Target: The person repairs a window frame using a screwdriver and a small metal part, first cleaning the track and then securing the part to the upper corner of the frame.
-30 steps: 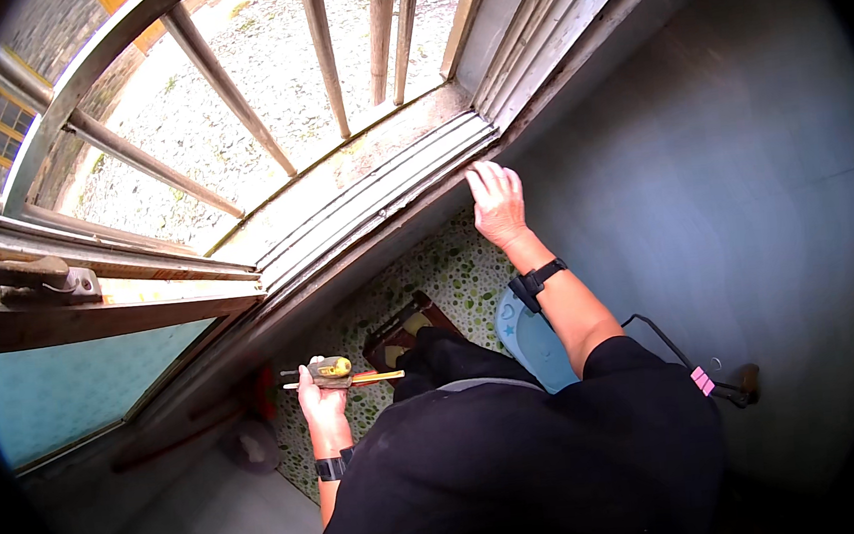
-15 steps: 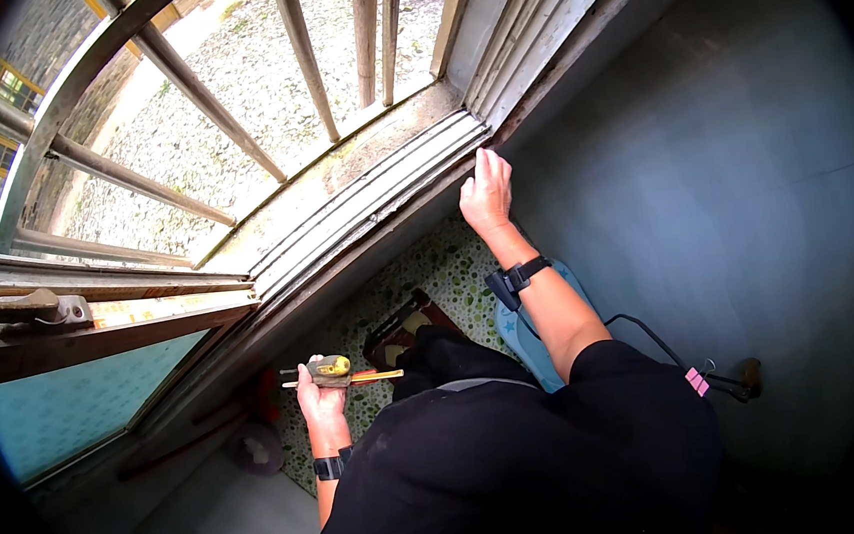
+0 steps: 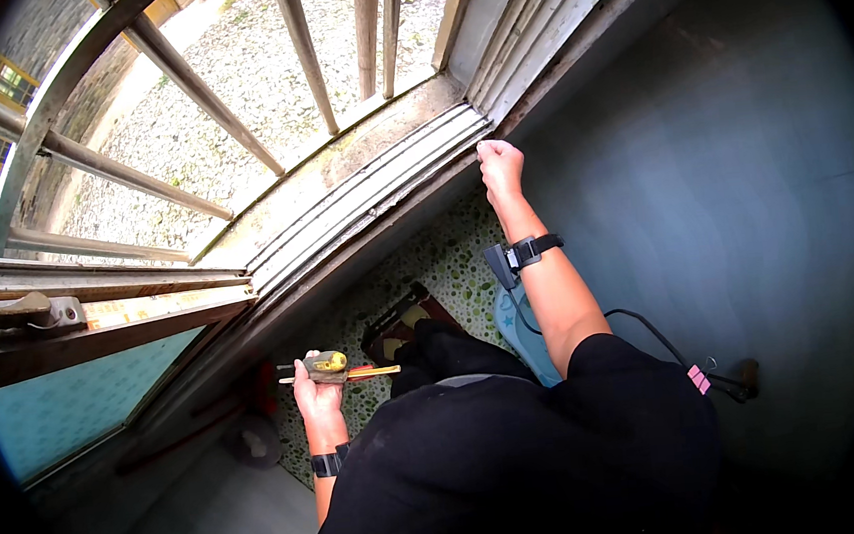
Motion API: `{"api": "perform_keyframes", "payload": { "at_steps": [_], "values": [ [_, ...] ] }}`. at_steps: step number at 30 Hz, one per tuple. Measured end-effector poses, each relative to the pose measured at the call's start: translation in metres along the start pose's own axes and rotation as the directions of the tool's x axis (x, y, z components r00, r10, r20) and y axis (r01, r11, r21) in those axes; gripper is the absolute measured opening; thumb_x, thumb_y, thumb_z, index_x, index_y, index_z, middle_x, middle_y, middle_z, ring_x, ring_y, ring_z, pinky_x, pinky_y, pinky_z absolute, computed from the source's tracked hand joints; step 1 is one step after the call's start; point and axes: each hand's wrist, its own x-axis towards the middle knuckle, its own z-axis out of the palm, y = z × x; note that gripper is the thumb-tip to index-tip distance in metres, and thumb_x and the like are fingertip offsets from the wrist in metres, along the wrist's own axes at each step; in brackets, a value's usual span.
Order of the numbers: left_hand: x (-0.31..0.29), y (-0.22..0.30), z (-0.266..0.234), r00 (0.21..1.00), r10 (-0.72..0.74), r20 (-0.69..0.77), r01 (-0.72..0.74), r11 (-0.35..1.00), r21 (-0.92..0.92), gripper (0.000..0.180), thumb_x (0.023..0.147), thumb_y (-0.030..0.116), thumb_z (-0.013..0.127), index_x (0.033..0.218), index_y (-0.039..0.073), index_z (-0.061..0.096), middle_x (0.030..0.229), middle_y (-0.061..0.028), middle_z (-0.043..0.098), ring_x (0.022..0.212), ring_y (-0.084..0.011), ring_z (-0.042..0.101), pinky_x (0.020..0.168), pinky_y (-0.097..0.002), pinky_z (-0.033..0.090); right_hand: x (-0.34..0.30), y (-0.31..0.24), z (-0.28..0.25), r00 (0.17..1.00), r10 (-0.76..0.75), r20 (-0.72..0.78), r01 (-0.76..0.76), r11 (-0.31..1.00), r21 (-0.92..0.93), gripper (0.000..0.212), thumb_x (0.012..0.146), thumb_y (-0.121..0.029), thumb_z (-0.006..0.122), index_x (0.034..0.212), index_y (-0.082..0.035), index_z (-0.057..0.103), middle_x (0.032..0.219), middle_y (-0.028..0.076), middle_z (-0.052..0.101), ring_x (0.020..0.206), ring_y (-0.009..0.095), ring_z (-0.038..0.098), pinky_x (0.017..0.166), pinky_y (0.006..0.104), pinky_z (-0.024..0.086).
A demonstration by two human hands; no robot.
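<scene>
My left hand (image 3: 319,398) is closed round a stubby yellow-and-dark handled tool (image 3: 329,363) that looks like a screwdriver, along with a thin yellow stick-like piece (image 3: 380,371). It is held low, in front of my left side. Up at the right corner of the window, my right hand (image 3: 503,169) has its fingers curled in a pinch by the inner edge of the window sill track (image 3: 372,208). Whatever those fingertips hold, if anything, is too small to make out. Black bands with small devices circle both wrists.
Metal bars (image 3: 305,61) stand outside the window. An open window sash (image 3: 95,383) with a latch handle (image 3: 24,313) juts in at the left. Below are a blue stool-like plastic item (image 3: 514,325), a dark box (image 3: 392,332) and a black cable (image 3: 642,325).
My right hand has shifted slightly right and turned, its fingers now pointing left at the sill's edge. My left hand has barely moved, still holding the same tools.
</scene>
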Motion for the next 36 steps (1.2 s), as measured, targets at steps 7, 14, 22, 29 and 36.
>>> {"api": "perform_keyframes", "payload": {
  "at_steps": [7, 14, 22, 29, 36],
  "values": [
    [-0.007, -0.007, 0.008, 0.996, 0.047, -0.077, -0.043, 0.998, 0.052, 0.036, 0.095, 0.037, 0.039, 0.092, 0.004, 0.052, 0.086, -0.0067, 0.056, 0.083, -0.0249, 0.056, 0.079, -0.0453, 0.047, -0.008, -0.002, -0.007, 0.985, 0.133, 0.108, -0.142, 0.986, 0.084, 0.008, 0.082, -0.011, 0.061, 0.079, -0.003, 0.061, 0.062, -0.002, 0.052, 0.045, 0.004, 0.041, 0.036, 0.0193, 0.029],
    [-0.004, -0.003, 0.0, 1.0, 0.022, -0.013, -0.022, 0.999, 0.023, 0.035, 0.095, 0.037, 0.038, 0.091, 0.005, 0.051, 0.085, -0.0066, 0.056, 0.082, -0.0248, 0.056, 0.079, -0.0456, 0.047, -0.014, 0.008, 0.003, 0.933, -0.361, 0.005, 0.335, 0.86, -0.386, 0.014, 0.08, -0.014, 0.062, 0.084, -0.001, 0.062, 0.066, 0.006, 0.061, 0.056, 0.016, 0.057, 0.055, 0.0303, 0.047],
    [-0.008, -0.006, -0.002, 0.999, 0.031, -0.033, -0.029, 0.998, 0.048, 0.038, 0.095, 0.04, 0.036, 0.095, 0.005, 0.052, 0.089, -0.0064, 0.056, 0.086, -0.0256, 0.056, 0.081, -0.0479, 0.046, -0.035, -0.013, -0.004, 0.905, -0.416, 0.093, 0.406, 0.774, -0.486, 0.012, 0.076, -0.014, 0.064, 0.085, -0.006, 0.06, 0.072, 0.01, 0.062, 0.068, 0.028, 0.06, 0.063, 0.0383, 0.048],
    [-0.009, -0.008, -0.002, 0.997, 0.049, -0.054, -0.047, 0.998, 0.033, 0.038, 0.095, 0.04, 0.037, 0.097, 0.005, 0.052, 0.091, -0.0066, 0.056, 0.088, -0.0262, 0.056, 0.082, -0.0488, 0.045, -0.011, -0.003, -0.001, 0.898, -0.438, 0.04, 0.415, 0.812, -0.41, 0.014, 0.075, -0.01, 0.064, 0.086, -0.004, 0.058, 0.07, 0.01, 0.059, 0.067, 0.028, 0.058, 0.064, 0.0375, 0.048],
    [-0.011, -0.015, 0.005, 0.998, 0.04, -0.042, -0.037, 0.997, 0.07, 0.039, 0.095, 0.04, 0.038, 0.097, 0.004, 0.052, 0.093, -0.0079, 0.056, 0.089, -0.0262, 0.055, 0.083, -0.0485, 0.045, -0.03, -0.013, 0.001, 0.863, -0.496, 0.098, 0.475, 0.73, -0.492, 0.014, 0.078, -0.016, 0.063, 0.086, -0.006, 0.058, 0.077, 0.011, 0.059, 0.071, 0.031, 0.058, 0.064, 0.0402, 0.047]
  ]
}}
